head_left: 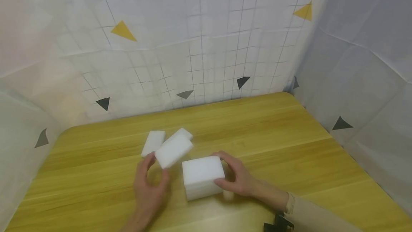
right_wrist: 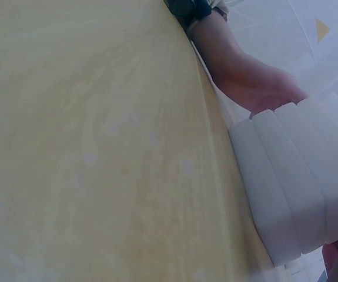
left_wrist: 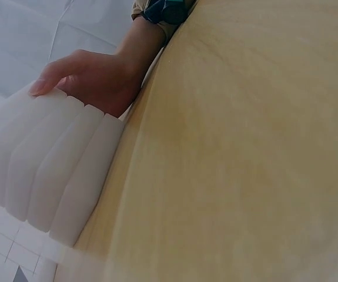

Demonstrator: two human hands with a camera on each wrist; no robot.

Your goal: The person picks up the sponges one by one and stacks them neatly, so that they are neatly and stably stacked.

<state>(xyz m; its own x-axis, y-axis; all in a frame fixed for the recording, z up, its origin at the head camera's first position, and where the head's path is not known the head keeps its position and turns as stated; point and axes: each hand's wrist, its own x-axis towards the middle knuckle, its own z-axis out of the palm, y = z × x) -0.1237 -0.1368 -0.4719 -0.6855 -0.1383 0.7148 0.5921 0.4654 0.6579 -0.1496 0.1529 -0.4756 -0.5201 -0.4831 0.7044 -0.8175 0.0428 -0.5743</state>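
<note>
In the head view my left hand (head_left: 148, 192) pinches a white rectangular sponge block (head_left: 173, 150) between thumb and fingers, tilted left of the stack. My right hand (head_left: 239, 178) grips the right side of a stack of white sponge blocks (head_left: 203, 171), thumb on the near side and fingertips at the far corner. Several layers of the stack (left_wrist: 69, 164) show edge-on in the left wrist view, with the right hand (left_wrist: 95, 79) behind them. From the right wrist view, the left hand (right_wrist: 248, 79) appears beyond the same stack (right_wrist: 295, 188).
One loose white block (head_left: 153, 142) lies behind the left hand, and another (head_left: 186, 133) is partly covered by the held one. The wood-patterned table (head_left: 273, 135) has white sheeting (head_left: 219, 56) round its back and sides. A dark wrist device (head_left: 279, 223) sits by the right sleeve.
</note>
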